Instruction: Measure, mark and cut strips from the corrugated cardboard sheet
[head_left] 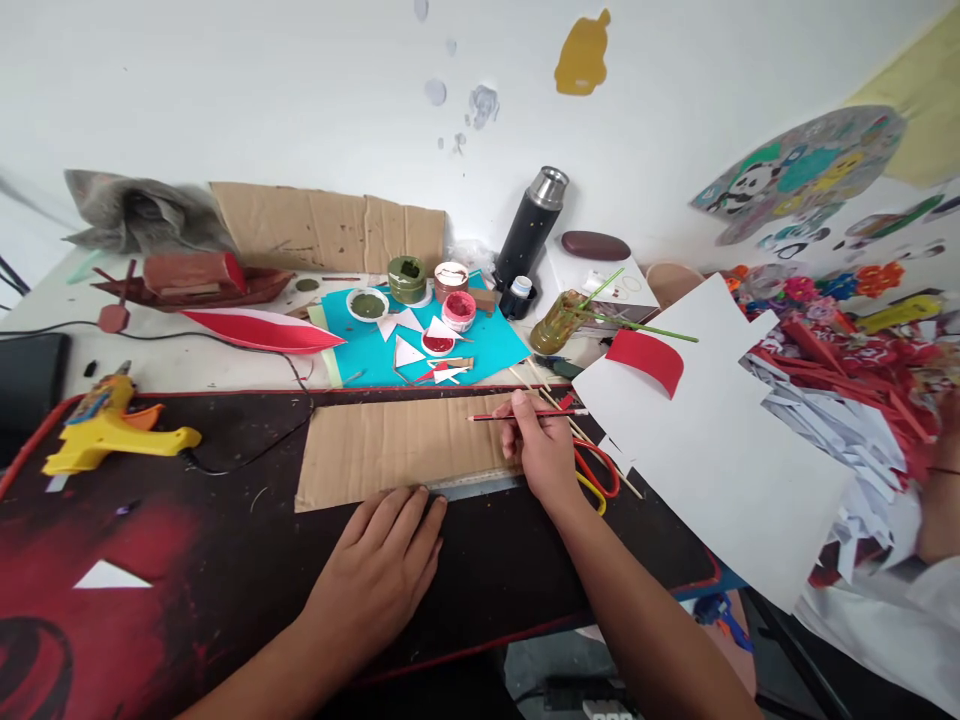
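Note:
A strip of brown corrugated cardboard (390,445) lies flat on the dark mat (247,560). Along its near edge runs a grey ruler (484,488), partly covered by both hands. My left hand (390,555) rests palm down, fingers stretched out, with the fingertips on the ruler and the cardboard's near edge. Above the cardboard's right end, my right hand (541,445) is closed around a red and black pencil (491,417), whose tip points left. Scissors with red and yellow handles (600,470) lie just right of that hand, beside several thin sticks (626,478).
A yellow glue gun (112,435) lies at left, its cord crossing the mat. Open paint jars (407,280) stand on blue paper (352,350) behind the cardboard. At right are a jar with brushes (556,322), large white paper (720,440) and a black flask (529,230).

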